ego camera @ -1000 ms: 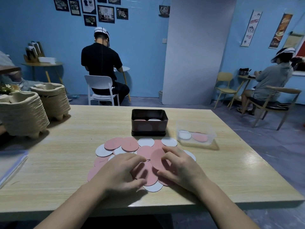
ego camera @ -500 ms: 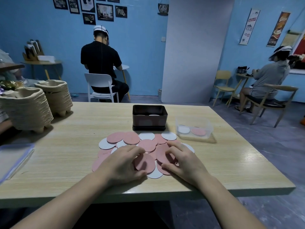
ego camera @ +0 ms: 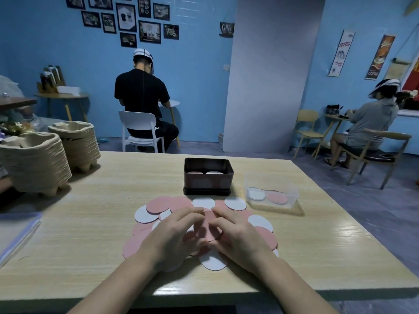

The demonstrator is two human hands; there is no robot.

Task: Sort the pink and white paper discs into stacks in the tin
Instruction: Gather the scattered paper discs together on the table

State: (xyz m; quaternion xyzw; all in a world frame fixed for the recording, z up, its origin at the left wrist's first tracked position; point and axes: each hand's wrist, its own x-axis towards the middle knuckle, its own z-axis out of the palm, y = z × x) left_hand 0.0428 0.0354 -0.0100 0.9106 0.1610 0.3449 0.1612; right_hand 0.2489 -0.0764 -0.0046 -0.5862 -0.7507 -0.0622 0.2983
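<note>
Left hand (ego camera: 174, 236) and right hand (ego camera: 242, 239) lie side by side at the near edge of the table (ego camera: 102, 200), on a loose pile of pink and white discs (ego camera: 265, 236); the fingers of both are curled in on one pink disc (ego camera: 207, 227) between them, thumbs and fingertips pinching its opposite edges, and its near edge stands a little off the pile. The other discs spread flat and overlapping round the hands, white ones showing at the left, right and near edges. Just beyond the pile stands the dark tin (ego camera: 208, 182), open at the top; inside it a pink stack (ego camera: 193, 172) sits on the left and a white stack (ego camera: 215, 172) on the right. Right of the tin is a clear plastic box (ego camera: 269, 182) holding a white and a pink disc. At the table's left edge stand two stacks of pulp trays (ego camera: 34, 164). Farther back, a person in black (ego camera: 141, 96) sits on a white chair facing a blue wall hung with framed pictures (ego camera: 127, 19); another person (ego camera: 371, 118) sits at the right.
</note>
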